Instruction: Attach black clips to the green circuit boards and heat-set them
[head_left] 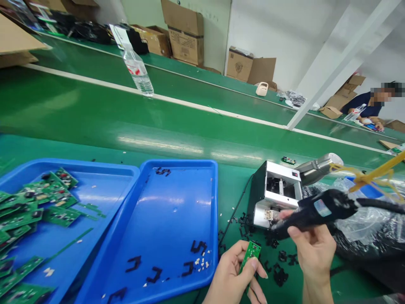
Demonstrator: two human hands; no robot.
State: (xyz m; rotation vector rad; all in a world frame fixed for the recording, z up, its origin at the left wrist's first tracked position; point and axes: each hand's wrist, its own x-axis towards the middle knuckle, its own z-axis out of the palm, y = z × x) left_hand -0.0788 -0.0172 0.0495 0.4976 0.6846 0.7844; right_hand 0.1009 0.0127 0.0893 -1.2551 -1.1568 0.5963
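Your left hand [229,276] pinches the green circuit board [250,255] by its edges, so keep it there, while your right hand [313,253] wraps firmly round a black corded tool [319,209], perhaps a heat gun.

**Bare left hand** [232,274]: one, ungloved, slender-fingered; smooth oval thumbnail [254,264], pale at its tip.
**Bare right hand** [313,253]: one, ungloved, slender-fingered, matching the left.
**Bare right forearm** [317,291]: one, narrow at the wrist, uncovered down to the lower edge of the head view; no markings discernible.
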